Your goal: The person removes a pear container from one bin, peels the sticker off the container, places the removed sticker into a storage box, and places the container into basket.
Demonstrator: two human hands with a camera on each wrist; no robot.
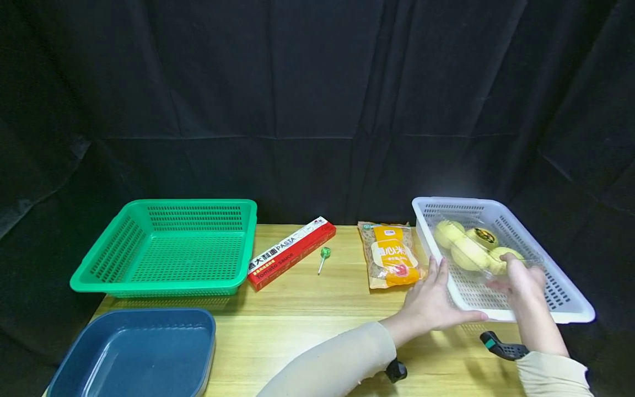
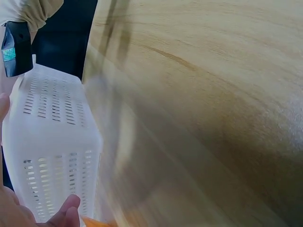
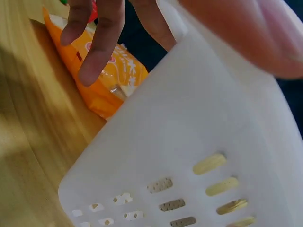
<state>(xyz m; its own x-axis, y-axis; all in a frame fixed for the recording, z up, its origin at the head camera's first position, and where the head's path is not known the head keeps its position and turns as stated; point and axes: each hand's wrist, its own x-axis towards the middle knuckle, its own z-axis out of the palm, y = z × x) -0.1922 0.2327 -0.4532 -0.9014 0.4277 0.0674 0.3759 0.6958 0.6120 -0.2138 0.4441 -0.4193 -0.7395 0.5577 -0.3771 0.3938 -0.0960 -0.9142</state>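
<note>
Inside the white basket is a clear plastic pack of pale yellow round fruits; one fruit carries a dark label. My right hand reaches over the basket's front rim and grips the near right end of this pack, thumb on top. Around the basket's near left corner lies my left hand, its straight fingers along the left side and its thumb stretched along the front rim. In the right wrist view, the basket's slotted wall fills the foreground, with fruit showing through the slots.
Left of the basket lies an orange-labelled bag of dry food. Farther left are a green lollipop and a red-and-white pasta box. A green basket stands at the left, behind a dark blue tub. Black cloth hangs behind the table.
</note>
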